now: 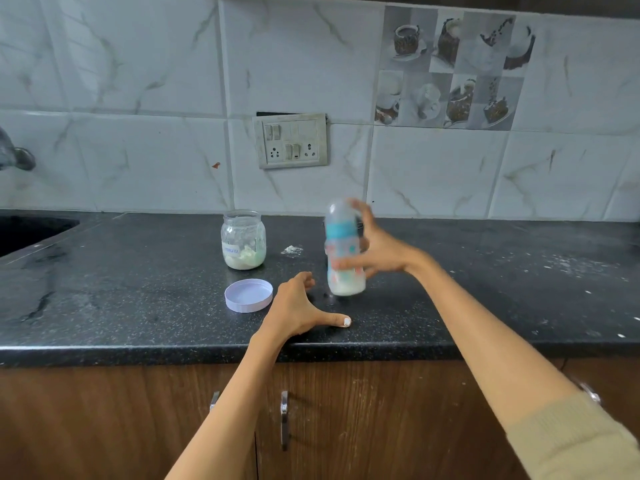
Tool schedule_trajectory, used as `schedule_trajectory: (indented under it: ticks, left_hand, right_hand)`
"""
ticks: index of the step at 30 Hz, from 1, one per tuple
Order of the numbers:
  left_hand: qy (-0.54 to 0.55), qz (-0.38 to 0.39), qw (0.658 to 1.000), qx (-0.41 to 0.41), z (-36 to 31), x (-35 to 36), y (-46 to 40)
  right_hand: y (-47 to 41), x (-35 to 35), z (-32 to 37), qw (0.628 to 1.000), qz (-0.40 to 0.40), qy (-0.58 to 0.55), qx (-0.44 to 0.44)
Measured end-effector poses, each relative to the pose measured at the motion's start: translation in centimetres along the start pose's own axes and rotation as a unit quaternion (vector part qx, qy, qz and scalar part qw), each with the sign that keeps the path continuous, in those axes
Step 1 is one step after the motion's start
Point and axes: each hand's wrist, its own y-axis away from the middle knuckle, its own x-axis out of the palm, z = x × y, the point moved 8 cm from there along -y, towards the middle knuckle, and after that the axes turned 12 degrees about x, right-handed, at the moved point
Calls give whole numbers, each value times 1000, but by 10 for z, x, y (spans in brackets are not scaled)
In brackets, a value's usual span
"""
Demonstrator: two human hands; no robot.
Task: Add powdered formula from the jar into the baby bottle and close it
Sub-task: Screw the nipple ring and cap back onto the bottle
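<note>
A clear baby bottle (343, 251) with a teal collar and a cap on top stands blurred just above the black counter (138, 299), with white powder at its bottom. My right hand (377, 251) is wrapped around its right side, holding it upright. A glass jar (243, 240) with pale powder in its lower part stands open to the left of the bottle. Its white lid (248, 295) lies upside down in front of the jar. My left hand (301, 306) rests on the counter next to the lid, fingers spread, thumb out to the right, holding nothing.
A small spill of white powder (292, 250) lies between jar and bottle, and more specks dot the counter at right. A sink (27, 233) is cut into the far left. A switch panel (292, 140) sits on the tiled wall. Cabinet handles (284, 417) are below the counter edge.
</note>
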Motion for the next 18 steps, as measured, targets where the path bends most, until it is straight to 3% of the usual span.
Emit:
schedule_trajectory:
  ticks: [1, 3, 4, 7, 9, 12, 15, 18]
  left_hand:
    - [0, -2, 1000, 0, 0, 0, 0]
    - [0, -4, 1000, -1, -1, -1, 0]
    - [0, -4, 1000, -1, -1, -1, 0]
    - [-1, -2, 1000, -3, -1, 0, 2]
    - [-1, -2, 1000, -4, -1, -1, 2]
    - [-5, -2, 1000, -3, -1, -1, 1]
    - [-1, -2, 1000, -6, -1, -2, 1]
    - [-5, -4, 1000, -4, -2, -2, 1]
  right_hand:
    - [0, 2, -2, 1000, -3, 22, -3]
    - [-1, -10, -7, 996, -54, -71, -1]
    - [-3, -10, -11, 993, -45, -108, 14]
    - [-6, 8, -24, 995, 35, -80, 48]
    - [-7, 4, -30, 989, 6, -134, 60]
    - [-7, 10, -22, 997, 30, -30, 60]
    - [-11, -2, -19, 995, -23, -82, 48]
    - [-11, 2, -12, 998, -2, -42, 41]
